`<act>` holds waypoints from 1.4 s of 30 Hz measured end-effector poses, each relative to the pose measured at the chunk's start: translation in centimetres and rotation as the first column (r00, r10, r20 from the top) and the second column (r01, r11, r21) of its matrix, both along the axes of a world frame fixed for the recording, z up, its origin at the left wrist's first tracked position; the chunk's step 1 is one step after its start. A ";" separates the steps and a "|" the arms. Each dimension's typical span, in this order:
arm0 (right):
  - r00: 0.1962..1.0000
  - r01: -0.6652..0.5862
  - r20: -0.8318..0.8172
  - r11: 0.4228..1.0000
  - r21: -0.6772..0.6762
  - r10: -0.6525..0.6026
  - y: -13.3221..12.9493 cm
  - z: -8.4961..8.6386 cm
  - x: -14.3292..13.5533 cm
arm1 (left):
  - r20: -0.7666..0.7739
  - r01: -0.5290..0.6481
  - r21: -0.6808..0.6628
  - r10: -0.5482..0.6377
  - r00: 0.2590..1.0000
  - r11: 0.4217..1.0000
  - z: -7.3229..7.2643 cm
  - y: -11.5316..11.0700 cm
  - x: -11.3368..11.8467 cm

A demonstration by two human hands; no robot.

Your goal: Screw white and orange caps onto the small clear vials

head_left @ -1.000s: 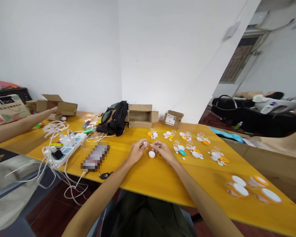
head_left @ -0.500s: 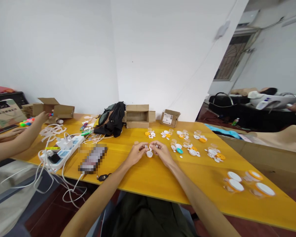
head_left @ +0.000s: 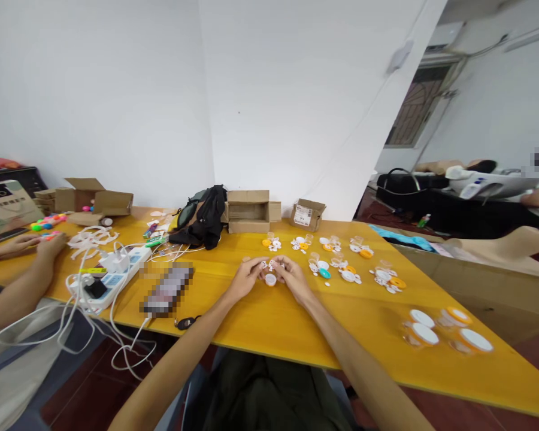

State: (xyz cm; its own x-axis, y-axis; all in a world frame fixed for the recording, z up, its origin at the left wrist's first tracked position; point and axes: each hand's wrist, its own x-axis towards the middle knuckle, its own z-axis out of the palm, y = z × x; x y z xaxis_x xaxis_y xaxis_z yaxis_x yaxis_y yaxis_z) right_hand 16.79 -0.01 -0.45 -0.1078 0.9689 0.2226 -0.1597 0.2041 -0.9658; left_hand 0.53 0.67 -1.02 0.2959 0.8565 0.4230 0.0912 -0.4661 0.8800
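Near the middle of the yellow table, my left hand pinches a small white piece. Facing it, my right hand has its fingers closed on small white parts, partly hidden by the fingertips. Just below the fingertips sits a small round piece with a white top and orange edge. To the right lie several groups of white discs, clear cups and orange rings, one with a teal ring.
Assembled jars with white lids stand at the right. Left are a phone, a power strip with cables, and a person's hand. A black bag and open cardboard boxes line the back.
The neighbouring person's raised arm has come down from the box to the colourful items at the left. My hands stay close together, with the white pieces between them slightly shifted.
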 end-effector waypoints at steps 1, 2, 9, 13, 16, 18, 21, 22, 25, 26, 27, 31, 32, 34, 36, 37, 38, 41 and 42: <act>1.000 -0.003 0.009 1.000 0.013 0.002 0.0 0.0 0.0 | 0.012 0.006 -0.012 -0.006 1.000 1.000 0.0 0.0 0.0; 1.000 -0.007 0.019 1.000 0.025 0.006 -0.1 0.0 -0.1 | 0.025 0.016 -0.028 -0.016 1.000 0.999 0.1 0.0 0.0; 0.997 -0.025 0.071 0.997 0.077 0.019 -0.2 0.0 -0.2 | 0.112 0.056 -0.131 -0.042 0.993 0.990 -0.1 0.0 0.2; 0.997 -0.021 0.069 0.999 0.045 0.017 -0.2 -0.1 -0.1 | 0.148 0.083 -0.156 -0.060 0.987 0.984 -0.1 -0.1 0.3; 0.998 -0.005 0.069 0.999 0.034 0.002 -0.1 -0.3 0.1 | 0.132 0.099 -0.154 -0.079 0.988 0.983 0.0 -0.1 0.3; 0.996 0.005 0.091 0.999 0.054 -0.010 0.0 -0.3 0.1 | 0.123 0.113 -0.150 -0.095 0.988 0.982 0.2 -0.1 0.3; 0.991 0.005 0.132 0.995 0.096 -0.017 0.1 -0.3 0.2 | 0.126 0.137 -0.152 -0.118 0.985 0.979 0.4 0.0 0.3; 0.990 0.002 0.141 0.994 0.109 -0.017 0.1 -0.3 0.3 | 0.129 0.142 -0.155 -0.123 0.984 0.978 0.5 0.0 0.3; 0.987 -0.007 0.160 0.990 0.142 -0.016 0.1 -0.2 0.3 | 0.133 0.146 -0.166 -0.124 0.983 0.975 0.6 -0.1 0.3; 0.986 -0.007 0.164 0.989 0.148 -0.017 0.1 -0.2 0.3 | 0.133 0.147 -0.169 -0.125 0.983 0.975 0.6 -0.1 0.3; 0.986 -0.009 0.167 0.989 0.151 -0.016 0.1 -0.2 0.3 | 0.134 0.150 -0.172 -0.128 0.983 0.974 0.6 -0.2 0.3; 0.984 -0.017 0.178 0.988 0.154 -0.011 0.3 -0.3 0.2 | 0.154 0.147 -0.174 -0.121 0.981 0.974 0.5 -0.3 0.4; 0.983 -0.022 0.184 0.988 0.153 -0.006 0.3 -0.4 0.2 | 0.155 0.144 -0.174 -0.118 0.981 0.974 0.4 -0.3 0.4; 0.980 -0.031 0.198 0.988 0.149 0.001 0.4 -0.5 0.2 | 0.152 0.141 -0.173 -0.115 0.982 0.975 0.4 -0.3 0.4; 0.978 -0.034 0.210 0.989 0.146 0.003 0.5 -0.5 0.3 | 0.146 0.142 -0.177 -0.117 0.982 0.974 0.5 -0.3 0.4; 0.977 -0.030 0.213 0.989 0.148 -0.002 0.5 -0.5 0.3 | 0.141 0.143 -0.181 -0.118 0.983 0.973 0.6 -0.3 0.4; 0.977 -0.023 0.214 0.988 0.152 -0.010 0.5 -0.5 0.3 | 0.136 0.142 -0.187 -0.117 0.984 0.972 0.6 -0.4 0.4; 0.976 0.003 0.213 0.985 0.170 -0.040 0.6 -0.5 0.3 | 0.123 0.150 -0.209 -0.126 0.984 0.966 0.8 -0.6 0.4; 0.976 0.010 0.212 0.985 0.175 -0.048 0.6 -0.4 0.3 | 0.124 0.158 -0.216 -0.133 0.983 0.964 0.9 -0.7 0.4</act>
State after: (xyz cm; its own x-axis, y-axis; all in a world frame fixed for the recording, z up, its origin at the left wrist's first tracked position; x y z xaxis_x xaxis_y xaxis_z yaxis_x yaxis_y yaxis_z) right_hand 17.13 0.56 -0.90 -0.1436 0.9216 0.3605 0.0560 0.3712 -0.9268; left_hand 0.97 0.01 -0.16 0.3874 0.8841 0.2612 -0.0640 -0.2568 0.9643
